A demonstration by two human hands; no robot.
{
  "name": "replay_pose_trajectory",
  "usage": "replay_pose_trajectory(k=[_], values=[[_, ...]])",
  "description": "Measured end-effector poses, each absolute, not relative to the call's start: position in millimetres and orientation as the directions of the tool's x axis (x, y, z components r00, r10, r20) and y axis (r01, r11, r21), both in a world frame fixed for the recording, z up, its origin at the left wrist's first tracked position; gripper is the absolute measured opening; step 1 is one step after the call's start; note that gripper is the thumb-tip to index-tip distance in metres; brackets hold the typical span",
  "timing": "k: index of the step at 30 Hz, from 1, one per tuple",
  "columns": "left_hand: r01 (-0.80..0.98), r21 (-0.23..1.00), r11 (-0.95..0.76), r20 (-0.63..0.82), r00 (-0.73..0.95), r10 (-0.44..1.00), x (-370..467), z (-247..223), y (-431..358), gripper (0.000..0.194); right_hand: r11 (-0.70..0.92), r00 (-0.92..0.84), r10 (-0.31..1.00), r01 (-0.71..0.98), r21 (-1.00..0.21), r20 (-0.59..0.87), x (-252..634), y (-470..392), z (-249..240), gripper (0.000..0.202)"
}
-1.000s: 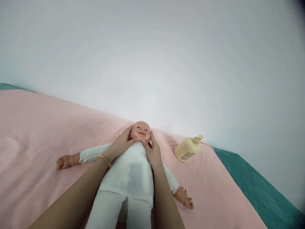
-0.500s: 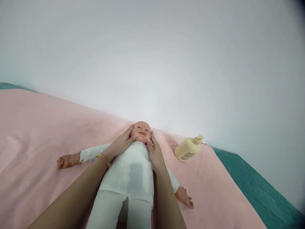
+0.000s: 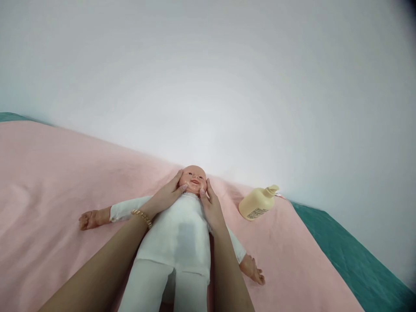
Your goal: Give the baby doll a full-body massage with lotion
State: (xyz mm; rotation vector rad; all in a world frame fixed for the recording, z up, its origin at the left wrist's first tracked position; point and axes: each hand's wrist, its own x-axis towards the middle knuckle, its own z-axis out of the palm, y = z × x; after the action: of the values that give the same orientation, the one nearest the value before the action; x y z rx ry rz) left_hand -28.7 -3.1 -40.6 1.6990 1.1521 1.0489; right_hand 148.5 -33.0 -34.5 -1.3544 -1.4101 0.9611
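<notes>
A baby doll (image 3: 177, 234) with a white cloth body lies on its back, arms spread to both sides. My left hand (image 3: 168, 195) cups one side of its head (image 3: 194, 177), the thumb resting by the cheek near the chin. On the opposite side, my right hand (image 3: 211, 206) holds the head too, with its thumb against the jaw. The fingertips of both hands are partly hidden behind the head. A gold coiled bracelet (image 3: 142, 217) circles my left wrist. To the right of the doll, apart from my hands, stands a pale yellow pump bottle (image 3: 256, 204) with dark printing.
Beneath the doll is a pink sheet (image 3: 58, 182), wrinkled at the left. Green cloth (image 3: 351, 247) shows past its right edge and at the far left corner. A plain white wall (image 3: 208, 78) rises right behind the doll's head.
</notes>
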Motion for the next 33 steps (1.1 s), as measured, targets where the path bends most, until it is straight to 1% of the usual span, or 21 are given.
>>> replay_pose_trajectory(k=[4,7,12,17,21,24,29,33], values=[[0.243,0.943,-0.227,0.162,0.259,0.952,-30,-41,-2,0.090,0.085,0.045,0.994,0.231,-0.969,0.098,146,-31,-37,0.095],[0.200,0.955,-0.219,0.166,0.255,0.953,-29,-40,-3,0.095,0.071,0.072,0.994,0.221,-0.973,0.088,144,-30,-39,0.096],[0.200,0.955,-0.218,0.167,0.241,0.956,-26,-32,-9,0.091,0.069,0.135,0.986,0.217,-0.974,0.100,139,-31,-40,0.093],[0.237,0.945,-0.225,0.172,0.223,0.959,-25,-33,-8,0.090,0.113,0.138,0.980,0.225,-0.968,0.146,138,-29,-44,0.090],[0.268,0.936,-0.226,0.179,0.189,0.966,-25,-35,-6,0.083,0.105,0.143,0.979,0.269,-0.957,0.148,139,-29,-43,0.088],[0.303,0.931,-0.203,0.156,0.170,0.973,-25,-33,-8,0.081,0.093,0.149,0.979,0.288,-0.953,0.140,140,-28,-43,0.086],[0.288,0.931,-0.226,0.169,0.210,0.963,-27,-26,-12,0.076,0.103,0.132,0.981,0.267,-0.958,0.142,143,-27,-46,0.088],[0.291,0.928,-0.232,0.169,0.227,0.959,-28,-27,-10,0.077,0.115,0.128,0.978,0.313,-0.943,0.162,144,-28,-46,0.080]])
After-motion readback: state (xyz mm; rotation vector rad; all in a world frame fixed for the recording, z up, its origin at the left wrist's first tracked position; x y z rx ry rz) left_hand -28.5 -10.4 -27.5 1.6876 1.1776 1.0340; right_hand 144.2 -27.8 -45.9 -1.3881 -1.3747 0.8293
